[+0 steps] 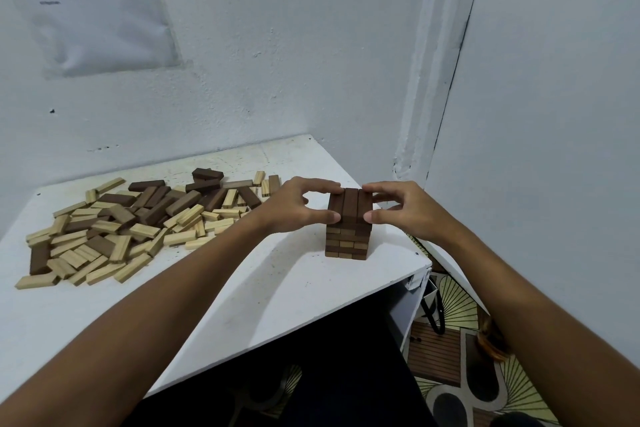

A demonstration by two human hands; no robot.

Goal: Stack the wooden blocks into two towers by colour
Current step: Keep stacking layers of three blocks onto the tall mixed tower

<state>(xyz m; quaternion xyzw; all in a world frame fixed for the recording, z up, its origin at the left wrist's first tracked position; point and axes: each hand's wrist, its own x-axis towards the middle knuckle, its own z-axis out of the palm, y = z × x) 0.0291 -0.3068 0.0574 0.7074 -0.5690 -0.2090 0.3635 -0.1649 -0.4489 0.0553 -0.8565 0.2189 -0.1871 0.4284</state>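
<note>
Head view
Dark tower (348,230): upright near the right edge of the white surface (242,288).
Left hand (294,206): thumb and fingers pinch the top layer's left side.
Right hand (403,210): pinches its right side.
Loose pile (138,222): mixed light and dark blocks, left, well apart.

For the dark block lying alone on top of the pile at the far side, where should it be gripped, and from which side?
Probably from above: pinch the dark block across its two long sides near the middle. It lies flat on other blocks in the pile, so its top and long sides look free, while its underside rests on them. The left hand, now at the dark tower, is nearer.
</note>
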